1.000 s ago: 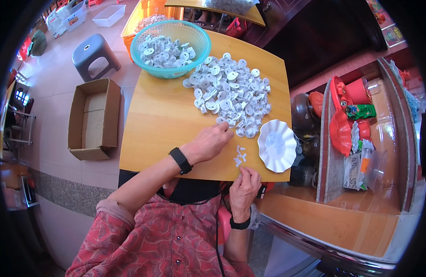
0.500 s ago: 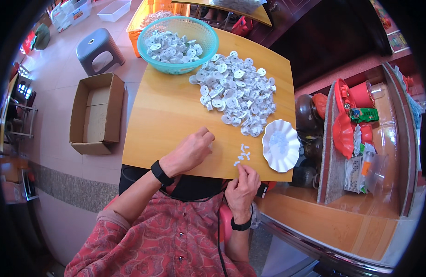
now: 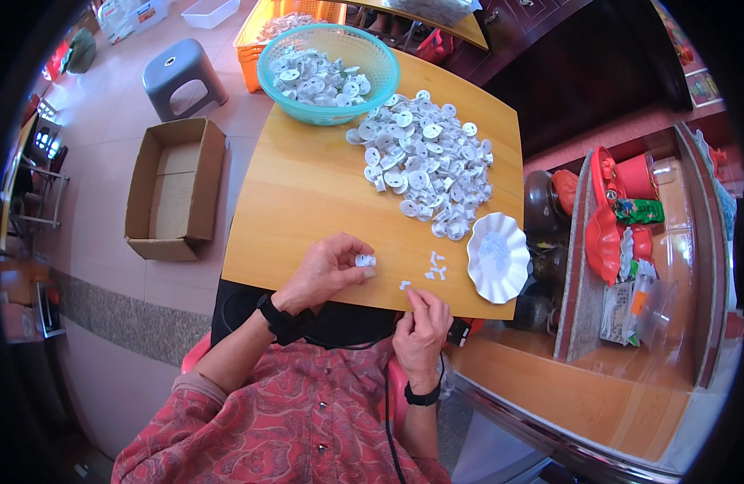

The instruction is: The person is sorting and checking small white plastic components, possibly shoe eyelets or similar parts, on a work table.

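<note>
My left hand [image 3: 328,273] pinches a round white plastic fitting [image 3: 365,260] between thumb and fingers, just above the table's near part. To its right, my right hand [image 3: 423,327] has its fingers drawn together, with a small white plastic piece [image 3: 405,285] at the tips. Several more small white pieces [image 3: 437,267] lie loose beyond that hand. A large heap of white round plastic fittings [image 3: 428,161] covers the far right of the table [image 3: 299,202]. A white scalloped dish [image 3: 510,284] holding small translucent pieces [image 3: 495,250] stands at the table's right edge.
A turquoise basket [image 3: 328,115] full of white fittings sits at the table's far left corner. Left on the floor are a cardboard box [image 3: 174,194] and a grey stool [image 3: 182,77]. An orange crate [image 3: 249,56] is behind. Shelving with red items [image 3: 604,242] stands at right.
My left hand has turned, bringing the white fitting into sight. My right hand has drawn the small piece leftward, away from the loose group. The whole view has shifted slightly.
</note>
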Available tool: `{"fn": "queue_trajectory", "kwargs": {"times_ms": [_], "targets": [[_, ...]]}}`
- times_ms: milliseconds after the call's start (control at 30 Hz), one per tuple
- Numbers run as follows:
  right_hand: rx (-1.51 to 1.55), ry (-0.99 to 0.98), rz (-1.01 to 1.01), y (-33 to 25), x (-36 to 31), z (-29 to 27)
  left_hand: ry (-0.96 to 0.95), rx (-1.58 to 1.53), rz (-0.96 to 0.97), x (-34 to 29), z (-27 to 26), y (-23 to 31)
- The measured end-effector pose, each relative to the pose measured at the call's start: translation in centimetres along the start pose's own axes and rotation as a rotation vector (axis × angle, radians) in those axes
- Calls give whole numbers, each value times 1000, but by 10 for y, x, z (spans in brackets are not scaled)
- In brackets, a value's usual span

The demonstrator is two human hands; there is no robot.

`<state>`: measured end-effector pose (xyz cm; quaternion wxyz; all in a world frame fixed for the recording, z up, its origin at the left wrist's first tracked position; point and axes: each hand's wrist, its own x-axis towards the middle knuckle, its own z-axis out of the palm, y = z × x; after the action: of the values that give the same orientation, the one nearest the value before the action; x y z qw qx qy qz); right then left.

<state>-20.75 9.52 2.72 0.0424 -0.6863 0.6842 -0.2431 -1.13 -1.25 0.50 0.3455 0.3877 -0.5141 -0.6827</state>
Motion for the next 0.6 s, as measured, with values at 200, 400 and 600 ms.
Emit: {"fn": "queue_trajectory", "kwargs": {"times_ms": [200,400,600], "targets": [[-67,31,39,1,6,5,-10,-145,-94,-9,-1,11],[-207,16,62,0,12,10,-55,-269,-135,-16,-5,8],[-156,61,46,-4,9,12,-62,-373,-146,-19,-8,1]]}}
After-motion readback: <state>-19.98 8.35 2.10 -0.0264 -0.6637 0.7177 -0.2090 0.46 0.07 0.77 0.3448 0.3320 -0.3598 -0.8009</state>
